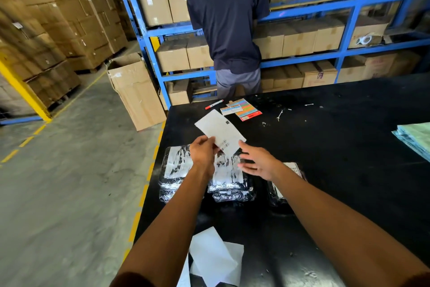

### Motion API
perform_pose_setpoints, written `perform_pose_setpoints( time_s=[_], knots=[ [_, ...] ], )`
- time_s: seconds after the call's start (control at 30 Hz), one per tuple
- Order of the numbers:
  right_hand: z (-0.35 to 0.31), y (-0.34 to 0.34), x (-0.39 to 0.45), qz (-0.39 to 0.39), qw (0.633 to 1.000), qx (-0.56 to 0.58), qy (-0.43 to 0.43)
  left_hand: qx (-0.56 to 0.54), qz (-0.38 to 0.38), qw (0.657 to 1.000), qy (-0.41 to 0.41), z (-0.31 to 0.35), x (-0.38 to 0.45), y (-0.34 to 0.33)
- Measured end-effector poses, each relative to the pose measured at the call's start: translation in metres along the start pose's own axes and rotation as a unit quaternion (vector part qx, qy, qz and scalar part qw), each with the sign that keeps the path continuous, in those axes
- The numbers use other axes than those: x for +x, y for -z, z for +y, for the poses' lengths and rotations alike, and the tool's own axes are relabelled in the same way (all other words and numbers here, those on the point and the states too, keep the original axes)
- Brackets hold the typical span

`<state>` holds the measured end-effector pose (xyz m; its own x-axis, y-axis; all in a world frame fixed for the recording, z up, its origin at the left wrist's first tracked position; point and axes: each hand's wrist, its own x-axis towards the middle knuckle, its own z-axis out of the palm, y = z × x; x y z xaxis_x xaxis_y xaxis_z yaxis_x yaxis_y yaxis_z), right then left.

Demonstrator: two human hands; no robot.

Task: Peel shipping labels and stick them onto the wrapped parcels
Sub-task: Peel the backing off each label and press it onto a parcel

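Labels were the job, so I placed everything by the black table (325,147) that filled the right half of my view. Beyond its far edge stood blue racking (358,5) stacked with cartons, and a person in a dark shirt (229,19) faced it with their back to me. An open carton (137,93) leaned on the floor off the table's far left corner.

On the table near its left edge lay the parcels (176,168), shiny wrapped packs in low stacks, the two left stacks already showing white labels on top. A third stack was mostly hidden under my right forearm. At the near edge lay loose white sheets (214,256), probably spent backings. Toward the far edge sat a coloured card pack (244,108) and a red marker (214,104).

My left hand (202,155) was closed in a pinch on the lower left edge of one label (220,132), held up in the air above the parcels. My right hand (257,162) was spread, fingers apart, holding nothing, just beside the label's lower right corner.

I judged the label to be feather-light and floppy, prone to curl and to stick to itself or my fingers once peeled. I would take it only by the edges and corners. The parcels looked soft and slick, so the wrap would want smoothing flat underneath.
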<state>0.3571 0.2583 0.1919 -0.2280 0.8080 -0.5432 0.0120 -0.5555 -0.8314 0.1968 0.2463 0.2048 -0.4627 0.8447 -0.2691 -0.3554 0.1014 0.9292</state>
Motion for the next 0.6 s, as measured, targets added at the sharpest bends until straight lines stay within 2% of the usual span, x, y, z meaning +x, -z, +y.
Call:
perform_pose_setpoints(
  time_s=[0.07, 0.17, 0.27, 0.33, 0.37, 0.43, 0.47, 0.53, 0.6],
  knots=[
    [0.002, -0.007, 0.002, -0.033, 0.998, 0.054, -0.023, -0.034, -0.017, 0.999, 0.009, 0.001, -0.006, -0.003],
    [0.001, -0.019, 0.011, 0.003, 0.99, 0.134, 0.038, -0.048, -0.047, 0.997, 0.023, 0.0, -0.009, -0.001],
    [-0.006, -0.029, 0.017, 0.115, 0.981, 0.069, 0.137, -0.011, -0.034, 0.998, 0.051, -0.004, -0.002, 0.005],
    [-0.011, -0.027, 0.017, 0.203, 0.964, 0.004, 0.172, 0.015, 0.011, 0.998, 0.067, -0.009, 0.007, 0.013],
    [-0.014, -0.025, 0.015, 0.223, 0.958, -0.033, 0.177, 0.047, 0.044, 0.996, 0.058, -0.008, 0.009, 0.02],
    [-0.017, -0.02, 0.011, 0.19, 0.955, -0.144, 0.176, 0.192, 0.091, 0.977, -0.025, -0.007, 0.013, 0.031],
    [-0.017, -0.017, 0.011, 0.162, 0.951, -0.196, 0.177, 0.266, 0.075, 0.958, -0.08, -0.006, 0.017, 0.035],
    [-0.016, -0.014, 0.009, 0.128, 0.935, -0.276, 0.183, 0.357, -0.004, 0.918, -0.17, 0.0, 0.017, 0.037],
    [-0.015, -0.014, 0.009, 0.109, 0.912, -0.345, 0.194, 0.423, -0.036, 0.882, -0.206, 0.005, 0.019, 0.036]
  ],
)
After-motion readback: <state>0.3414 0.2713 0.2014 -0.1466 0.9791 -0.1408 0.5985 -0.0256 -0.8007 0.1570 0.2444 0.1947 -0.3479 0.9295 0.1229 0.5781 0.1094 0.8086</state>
